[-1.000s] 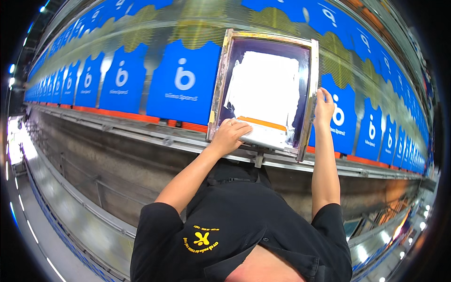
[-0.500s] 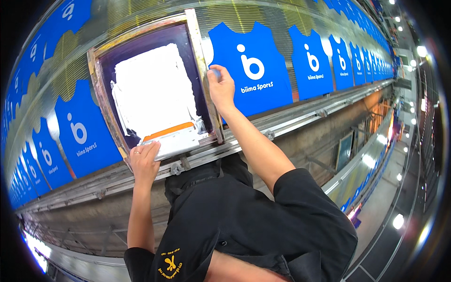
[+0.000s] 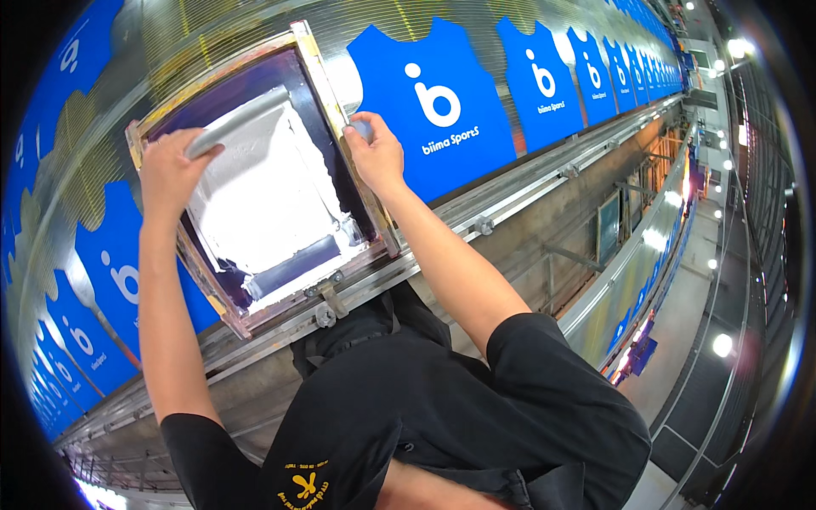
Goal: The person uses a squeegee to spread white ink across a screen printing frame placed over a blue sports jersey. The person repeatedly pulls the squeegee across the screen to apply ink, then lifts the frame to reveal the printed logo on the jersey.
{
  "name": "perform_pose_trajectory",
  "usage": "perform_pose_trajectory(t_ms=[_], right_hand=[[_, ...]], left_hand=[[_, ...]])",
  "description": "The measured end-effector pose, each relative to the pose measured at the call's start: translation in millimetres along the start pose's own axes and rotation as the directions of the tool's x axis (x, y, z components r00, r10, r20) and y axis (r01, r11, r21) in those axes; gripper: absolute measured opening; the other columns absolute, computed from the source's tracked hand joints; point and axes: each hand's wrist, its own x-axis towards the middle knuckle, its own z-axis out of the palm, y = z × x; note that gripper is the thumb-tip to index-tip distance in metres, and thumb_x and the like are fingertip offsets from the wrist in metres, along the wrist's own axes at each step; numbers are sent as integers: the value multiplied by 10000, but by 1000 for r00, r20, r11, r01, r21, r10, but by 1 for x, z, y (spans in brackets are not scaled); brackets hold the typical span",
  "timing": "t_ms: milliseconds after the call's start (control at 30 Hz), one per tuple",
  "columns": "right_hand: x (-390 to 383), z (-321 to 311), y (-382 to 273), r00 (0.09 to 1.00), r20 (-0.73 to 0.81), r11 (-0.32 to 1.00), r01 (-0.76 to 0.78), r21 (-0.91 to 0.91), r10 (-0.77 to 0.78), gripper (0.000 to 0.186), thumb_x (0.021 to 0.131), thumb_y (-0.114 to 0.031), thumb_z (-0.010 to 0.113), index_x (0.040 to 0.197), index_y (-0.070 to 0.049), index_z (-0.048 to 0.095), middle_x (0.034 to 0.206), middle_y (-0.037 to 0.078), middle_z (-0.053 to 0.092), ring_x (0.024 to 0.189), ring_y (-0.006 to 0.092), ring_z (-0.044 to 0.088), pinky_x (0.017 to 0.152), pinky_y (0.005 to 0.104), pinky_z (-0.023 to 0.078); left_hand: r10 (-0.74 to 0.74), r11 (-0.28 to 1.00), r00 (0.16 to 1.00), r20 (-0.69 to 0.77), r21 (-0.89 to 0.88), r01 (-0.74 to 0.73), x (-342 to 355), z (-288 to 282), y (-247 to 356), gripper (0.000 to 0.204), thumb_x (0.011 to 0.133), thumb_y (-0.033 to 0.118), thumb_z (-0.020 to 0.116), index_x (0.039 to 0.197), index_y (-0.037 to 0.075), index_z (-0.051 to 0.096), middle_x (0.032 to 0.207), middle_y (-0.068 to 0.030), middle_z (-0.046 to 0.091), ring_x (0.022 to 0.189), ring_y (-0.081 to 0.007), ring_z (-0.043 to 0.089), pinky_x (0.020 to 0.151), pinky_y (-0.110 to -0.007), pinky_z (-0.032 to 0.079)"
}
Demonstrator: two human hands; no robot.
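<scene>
A wooden-edged printing screen [image 3: 321, 85] with a dark mesh lies over the table, a wide patch of white ink [image 3: 255, 187] covering its middle. My left hand [image 3: 174, 166] is closed around the left end of a grey squeegee [image 3: 242, 121], which lies across the far part of the ink. My right hand [image 3: 378, 157] rests at the screen's right edge, fingers curled. A small blue-grey thing [image 3: 363, 130] shows between its thumb and fingers; its kind is unclear. Beside that hand lies a blue sleeveless shirt panel [image 3: 472, 93] with a white print.
More blue printed panels [image 3: 544, 76] run in a row to the right, and others [image 3: 106, 255] lie left of the screen. A metal rail [image 3: 527, 200] with a clamp [image 3: 325, 314] follows the table's near edge. Another long table [image 3: 595, 314] stands across the aisle at right.
My left hand has carried the squeegee from the screen's near end to its far end. The right hand stays by the right edge, its thumb now against the frame. The view has shifted slightly.
</scene>
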Motion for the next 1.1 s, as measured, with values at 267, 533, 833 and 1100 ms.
perform_pose_trajectory(t_ms=[267, 533, 833, 1100], right_hand=[[23, -4, -49, 838, -175, 833, 445, -327, -517, 523, 901, -337, 850, 1250, 17, 689, 1197, 210, 687, 1170, 385, 618, 991, 474, 500], [79, 79, -149, 526, 490, 431, 850, -302, -695, 339, 842, -353, 878, 961, -65, 745, 877, 116, 739, 868, 368, 705, 805, 501, 537], [-94, 4, -26, 461, 466, 409, 887, -215, -755, 386, 676, -88, 844, 1017, -109, 664, 976, 59, 687, 914, 283, 646, 864, 453, 474], [-177, -48, 19, 460, 549, 455, 877, -156, -698, 522, 649, -67, 837, 1154, -77, 704, 1140, 62, 699, 1068, 254, 648, 947, 435, 460]], left_hand=[[-38, 997, 992, 122, -62, 46, 40, 18, -33, 266, 881, 317, 824, 1072, 134, 825, 1059, -103, 794, 994, -302, 742, 875, -400, 564], [-207, 978, 969, 133, 9, 208, 47, 19, -31, 388, 800, 513, 844, 964, 162, 838, 883, -91, 787, 858, -326, 749, 760, -458, 579], [-101, 994, 990, -98, 34, 105, -165, 78, 58, 337, 693, 228, 908, 1020, 216, 827, 941, -4, 800, 828, -255, 722, 778, -437, 498], [-79, 996, 992, -101, -39, 76, -266, 83, 115, 500, 645, 113, 847, 1143, 120, 799, 1204, -37, 794, 984, -245, 708, 907, -421, 510]])
